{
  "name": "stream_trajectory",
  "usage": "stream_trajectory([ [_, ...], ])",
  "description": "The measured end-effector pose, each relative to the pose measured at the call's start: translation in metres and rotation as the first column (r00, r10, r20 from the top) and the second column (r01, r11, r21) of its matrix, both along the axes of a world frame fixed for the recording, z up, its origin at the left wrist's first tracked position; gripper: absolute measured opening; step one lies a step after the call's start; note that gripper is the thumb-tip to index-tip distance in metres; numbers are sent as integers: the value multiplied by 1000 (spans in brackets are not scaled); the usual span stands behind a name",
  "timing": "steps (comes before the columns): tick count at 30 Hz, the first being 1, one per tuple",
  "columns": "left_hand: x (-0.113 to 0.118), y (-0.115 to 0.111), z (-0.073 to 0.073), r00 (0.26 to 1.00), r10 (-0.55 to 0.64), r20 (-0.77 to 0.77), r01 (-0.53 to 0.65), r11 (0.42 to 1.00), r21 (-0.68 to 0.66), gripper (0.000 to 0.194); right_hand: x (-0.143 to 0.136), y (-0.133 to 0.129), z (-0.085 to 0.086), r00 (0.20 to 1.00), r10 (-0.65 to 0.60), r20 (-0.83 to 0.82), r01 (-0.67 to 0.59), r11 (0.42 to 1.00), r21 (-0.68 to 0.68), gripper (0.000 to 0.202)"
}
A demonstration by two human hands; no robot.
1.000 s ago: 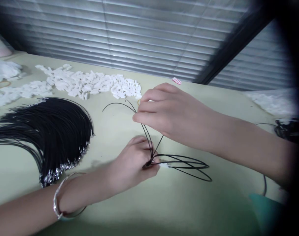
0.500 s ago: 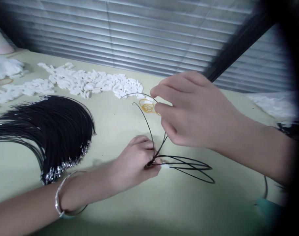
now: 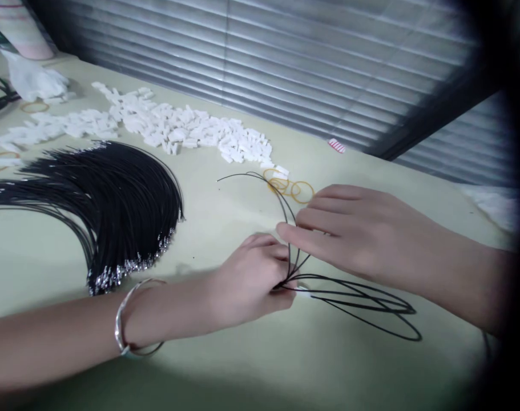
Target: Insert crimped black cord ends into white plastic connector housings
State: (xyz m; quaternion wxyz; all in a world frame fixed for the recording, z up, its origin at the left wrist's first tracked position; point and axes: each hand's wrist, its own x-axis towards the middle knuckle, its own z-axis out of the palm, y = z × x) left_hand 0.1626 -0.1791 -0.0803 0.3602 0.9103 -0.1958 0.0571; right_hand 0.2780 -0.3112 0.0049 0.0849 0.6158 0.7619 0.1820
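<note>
My left hand [image 3: 260, 279], with a silver bangle [image 3: 121, 322] on its wrist, is closed round several thin black cords [image 3: 366, 294]. Their looped part spreads out to the right, while loose ends curve up and to the left. A small white piece [image 3: 303, 291] shows beside the fingertips. Above and to the right, my right hand [image 3: 341, 225] is at the upward cords, its fingers bent and close together. Whether it pinches a cord is hidden behind the fingers.
A large bundle of black cords [image 3: 123, 200] with silvery ends lies at the left. Behind it spread many small white pieces [image 3: 174, 125]. Yellow rubber bands [image 3: 302, 192] lie beyond my right hand. A striped scrap [image 3: 337, 145] rests by the window blinds [image 3: 263, 63].
The view has shifted, so most things appear further right. My right hand has come down closer to my left hand, and the loose cord ends now curve together to the left.
</note>
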Motion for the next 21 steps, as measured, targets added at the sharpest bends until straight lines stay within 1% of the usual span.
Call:
stream_trajectory([
  [3, 0, 0, -3, 1000, 7, 20, -7, 1000, 9, 13, 2, -2, 2, 997, 55, 46, -58, 996, 74, 17],
  [6, 0, 0, -4, 1000, 0, 23, 0, 1000, 18, 13, 5, -9, 5, 993, 81, 88, -94, 984, 149, 20],
  [9, -1, 0, -4, 1000, -7, 24, 7, 1000, 24, 14, 4, -20, 6, 994, 83, 66, -96, 967, 234, 21],
  [10, -1, 1, -4, 1000, -11, 24, 11, 1000, 23, 14, 2, -24, 6, 997, 70, 37, -77, 964, 256, 23],
  [11, -2, 1, -3, 1000, -14, 22, 14, 1000, 20, 13, -1, -26, 6, 999, 37, -2, -35, 963, 266, 25],
  [13, -1, 1, -2, 1000, -20, 13, 19, 1000, 5, 10, -7, -29, 5, 987, -92, -130, 125, 952, 278, 33],
  [15, -1, 1, -1, 1000, -24, -5, 24, 1000, -9, 7, -11, -31, 3, 930, -243, -275, 312, 917, 249, 37],
  [16, -1, 1, -1, 1000, -26, -15, 26, 1000, -14, 7, -13, -33, 2, 899, -298, -322, 379, 896, 230, 37],
  [18, 0, 1, 0, 999, -28, -25, 27, 999, -20, 8, -12, -35, -3, 865, -352, -356, 441, 874, 206, 37],
  [21, -1, 0, 0, 1000, -19, -21, 18, 999, -33, 6, -6, -40, -12, 874, -386, -294, 441, 885, 148, 37],
])
